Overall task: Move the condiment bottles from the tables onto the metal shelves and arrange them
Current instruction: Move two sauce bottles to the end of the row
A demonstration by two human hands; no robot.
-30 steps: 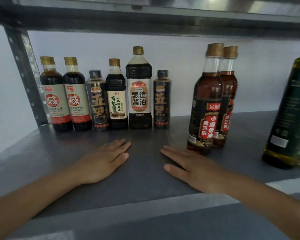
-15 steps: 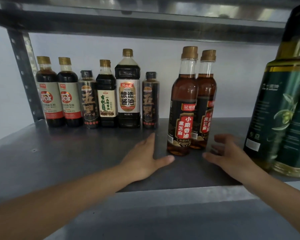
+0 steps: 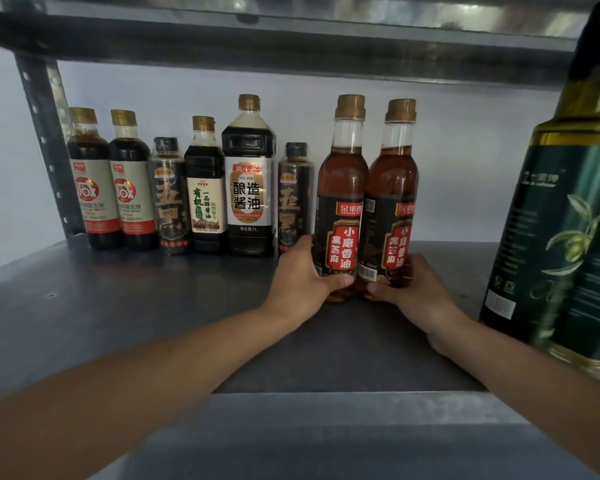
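Grey metal shelf (image 3: 118, 306) against a pale wall (image 3: 465, 150), only one cam (head view), so here goes.

Along the back there's a row of dark sauce btls: two red-label soy bottles (image 3: 94, 181), a black-wrapped bottle (image 3: 170, 199), a green-text soy bottle (image 3: 205, 188), the big 1L soy bottle (image 3: 248, 181) and a second black-wrapped bottle (image 3: 293, 199). All upright and lined up.

What changed: a sec ago both hands were lying flat on the shelf holding nothing, w/ the two sesame oils standing off to the right and closer to the front edge. Half a sec ago the hands were coming in on either side of that pair. Now the left hand (image 3: 302, 275) is wrapped round the bottom of the left sesame oil bottle (image 3: 343, 188), thumb across the front. The right hand (image 3: 413, 289) is doing the same on the right sesame oil bottle (image 3: 392, 188). So both grips are closed, one btl each.

The pair now stands just beside the second black-wrapped bottle. Can't tell if they touch it. Their bases look a bit fwd of the row, both upright, snug against each other.

Imo this is the arranging step: the sesame pair is being tucked onto the end of the row, prob needs a small push back. The olive oil bottle (image 3: 568, 220) at far right is near the front edge, well apart from the row, so likely next.
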